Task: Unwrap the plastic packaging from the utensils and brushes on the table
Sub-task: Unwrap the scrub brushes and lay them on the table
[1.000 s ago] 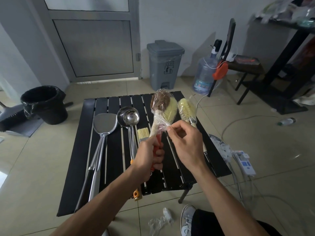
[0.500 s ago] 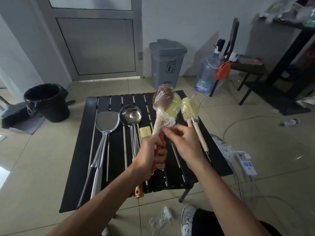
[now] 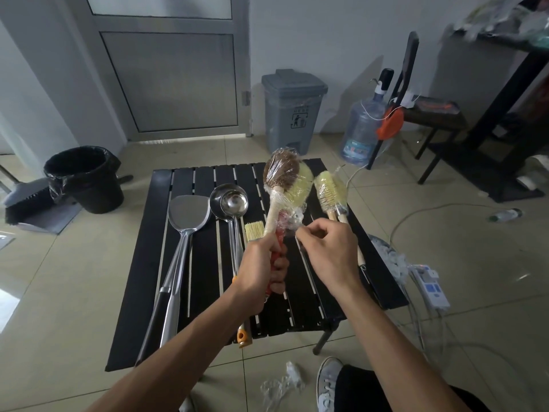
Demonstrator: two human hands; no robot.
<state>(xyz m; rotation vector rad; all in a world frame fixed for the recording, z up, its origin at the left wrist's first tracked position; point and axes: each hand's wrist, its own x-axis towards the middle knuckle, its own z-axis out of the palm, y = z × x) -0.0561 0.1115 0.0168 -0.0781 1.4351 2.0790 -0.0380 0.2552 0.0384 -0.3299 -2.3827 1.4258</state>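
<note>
My left hand grips the red and wooden handles of a bundle of brushes, brown and yellow heads wrapped together in clear plastic, held upright above the black slatted table. My right hand pinches the loose plastic wrap at the bundle's neck. On the table lie a steel spatula, a steel ladle, a small pastry brush and a yellow bottle brush still in plastic.
Crumpled plastic lies on the floor by my shoe. A black bin and dustpan stand left, a grey pedal bin and water jug behind. A power strip and cables lie right.
My right hand has slid down from the brush heads to the bundle's neck and now pinches the wrap there. The bundle leans slightly more to the right.
</note>
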